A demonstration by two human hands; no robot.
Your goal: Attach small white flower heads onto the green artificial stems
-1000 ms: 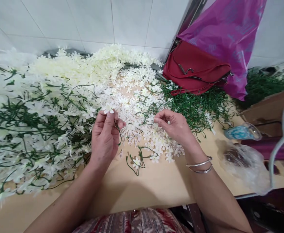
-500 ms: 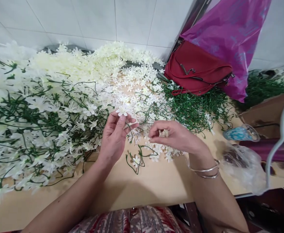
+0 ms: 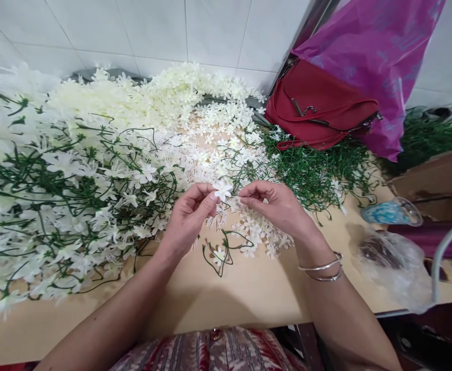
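My left hand (image 3: 190,215) pinches a white artificial flower (image 3: 223,192) between thumb and finger, its petals facing up. Close by on the right, my right hand (image 3: 275,207) has its thumb and forefinger pressed together, and whatever small thing they hold is too small to make out. Beneath both hands lie loose white blossoms (image 3: 262,232) and thin white stamens (image 3: 189,162). Nearer to me on the table (image 3: 226,296), a few green stems (image 3: 228,247) lie with one small white flower (image 3: 219,255) among them.
Stemmed white flowers (image 3: 67,206) fill the left side, with cream blossoms (image 3: 133,98) behind. Right of centre are green stems (image 3: 322,167), a red handbag (image 3: 322,103) and a purple plastic bag (image 3: 384,67). A plastic cup (image 3: 390,212) and a clear bag (image 3: 396,263) stand farther right.
My left hand has moved right with the white flower. My right hand has dipped toward the loose blossoms and come back up, and its fingertips are now beside the flower.
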